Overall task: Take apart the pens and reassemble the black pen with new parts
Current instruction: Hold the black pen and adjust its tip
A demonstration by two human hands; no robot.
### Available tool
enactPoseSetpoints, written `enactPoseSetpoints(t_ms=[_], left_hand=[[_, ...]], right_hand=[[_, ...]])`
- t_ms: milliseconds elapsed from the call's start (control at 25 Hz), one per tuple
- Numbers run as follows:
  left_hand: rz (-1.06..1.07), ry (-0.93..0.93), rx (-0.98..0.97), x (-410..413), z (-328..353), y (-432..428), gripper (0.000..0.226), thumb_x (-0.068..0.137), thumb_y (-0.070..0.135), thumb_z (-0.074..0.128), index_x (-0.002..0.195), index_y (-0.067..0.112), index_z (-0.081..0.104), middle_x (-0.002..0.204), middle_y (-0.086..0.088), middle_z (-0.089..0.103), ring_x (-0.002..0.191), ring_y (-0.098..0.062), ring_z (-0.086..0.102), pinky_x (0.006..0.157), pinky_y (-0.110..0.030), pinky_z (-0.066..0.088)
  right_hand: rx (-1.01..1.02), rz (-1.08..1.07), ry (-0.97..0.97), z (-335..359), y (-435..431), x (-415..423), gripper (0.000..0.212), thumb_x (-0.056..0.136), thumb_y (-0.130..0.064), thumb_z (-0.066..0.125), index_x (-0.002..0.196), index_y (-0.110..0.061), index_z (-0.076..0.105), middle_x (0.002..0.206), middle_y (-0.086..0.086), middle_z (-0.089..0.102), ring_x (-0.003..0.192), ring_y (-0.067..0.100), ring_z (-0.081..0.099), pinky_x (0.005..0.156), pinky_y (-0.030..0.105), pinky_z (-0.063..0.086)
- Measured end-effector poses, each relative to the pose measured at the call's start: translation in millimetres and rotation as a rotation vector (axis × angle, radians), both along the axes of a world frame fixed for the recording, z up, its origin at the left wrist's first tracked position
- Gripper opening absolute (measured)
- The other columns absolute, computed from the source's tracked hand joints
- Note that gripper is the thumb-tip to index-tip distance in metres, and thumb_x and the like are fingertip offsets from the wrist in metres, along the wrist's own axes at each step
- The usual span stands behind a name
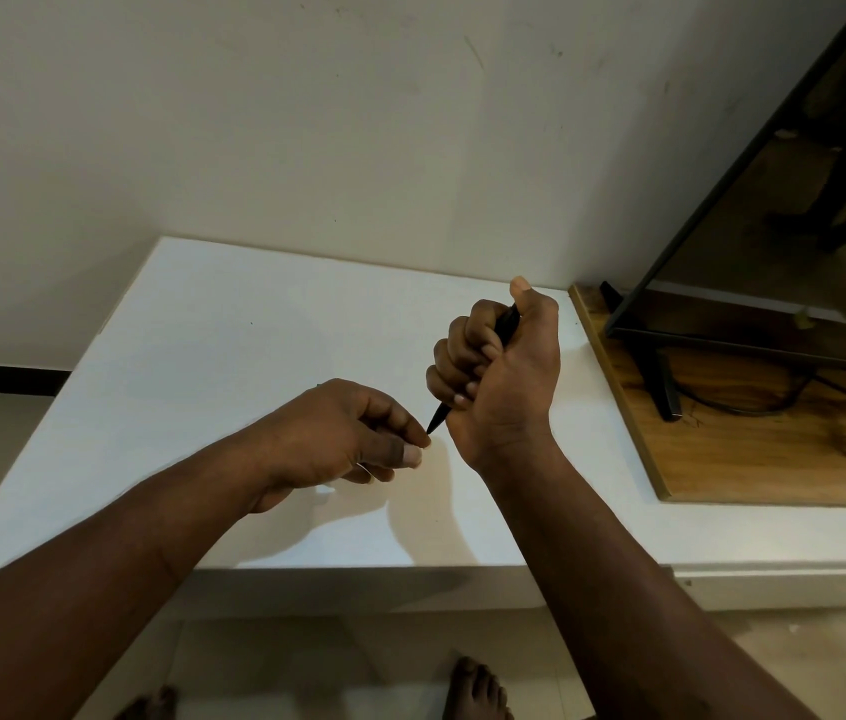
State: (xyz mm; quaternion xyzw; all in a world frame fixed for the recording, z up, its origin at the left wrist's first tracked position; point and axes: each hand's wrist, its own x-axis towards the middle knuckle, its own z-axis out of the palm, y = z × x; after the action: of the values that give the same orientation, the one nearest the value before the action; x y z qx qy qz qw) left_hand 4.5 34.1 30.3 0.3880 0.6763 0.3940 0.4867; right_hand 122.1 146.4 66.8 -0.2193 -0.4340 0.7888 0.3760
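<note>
My right hand [501,376] is closed in a fist around the black pen [506,322], held above the white table [203,356]. The pen's top end pokes out by my thumb, and its pointed tip [435,420] sticks out below the fist, aimed down-left. My left hand [353,433] sits just left of that tip, thumb and forefinger pinched together right at it. Whether a small part lies between those fingers is hidden. No other pen parts show on the table.
A wooden board [753,449] lies on the table's right side and carries a flat black screen [800,210] on its stand, with a cable behind. A plain wall rises behind the table. Bare feet [478,688] show on the floor below the front edge.
</note>
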Motion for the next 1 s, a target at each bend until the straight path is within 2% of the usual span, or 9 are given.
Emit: enactPoseSetpoints(t_ms=[240,400,480,680,1000], left_hand=[[0.037,0.04,0.036,2,-3,1,0.012,0.089,0.025,0.08,0.101,0.028,0.081,0.09,0.008,0.082,0.083,-0.014,0.077,0.08,-0.031,0.062],[0.063,0.355,0.17,5,-10,2,0.006,0.085,0.041,0.08,0.09,0.037,0.079,0.079,0.025,0.074,0.075,0.0,0.068,0.069,-0.025,0.049],[0.071,0.426,0.208,6,-12,2,0.005,0.084,0.045,0.08,0.085,0.042,0.076,0.077,0.03,0.071,0.077,0.007,0.065,0.066,-0.022,0.044],[0.05,0.519,0.255,7,-17,3,0.007,0.085,0.046,0.079,0.083,0.044,0.072,0.078,0.02,0.074,0.082,0.006,0.067,0.068,-0.021,0.05],[0.063,0.535,0.26,6,-21,5,0.012,0.084,0.047,0.079,0.078,0.046,0.07,0.077,0.019,0.075,0.079,0.005,0.068,0.064,-0.018,0.049]], right_hand=[[-0.024,0.006,0.026,-1,0,0,0.058,0.107,-0.043,0.032,0.056,-0.017,0.027,0.049,-0.002,0.02,0.043,0.013,0.01,0.042,0.02,0.018],[-0.042,0.016,0.031,0,1,0,0.058,0.106,-0.044,0.033,0.055,-0.017,0.026,0.048,-0.003,0.02,0.042,0.013,0.011,0.041,0.02,0.019],[-0.035,0.015,0.025,0,1,0,0.058,0.106,-0.045,0.034,0.056,-0.017,0.026,0.049,-0.002,0.019,0.042,0.014,0.011,0.041,0.02,0.019],[-0.043,0.024,0.03,-2,1,-1,0.057,0.106,-0.043,0.033,0.056,-0.016,0.026,0.049,-0.002,0.02,0.041,0.013,0.011,0.041,0.02,0.018],[-0.056,0.02,0.046,-3,4,-1,0.059,0.106,-0.046,0.035,0.056,-0.017,0.027,0.049,-0.001,0.019,0.04,0.012,0.012,0.041,0.02,0.019]])
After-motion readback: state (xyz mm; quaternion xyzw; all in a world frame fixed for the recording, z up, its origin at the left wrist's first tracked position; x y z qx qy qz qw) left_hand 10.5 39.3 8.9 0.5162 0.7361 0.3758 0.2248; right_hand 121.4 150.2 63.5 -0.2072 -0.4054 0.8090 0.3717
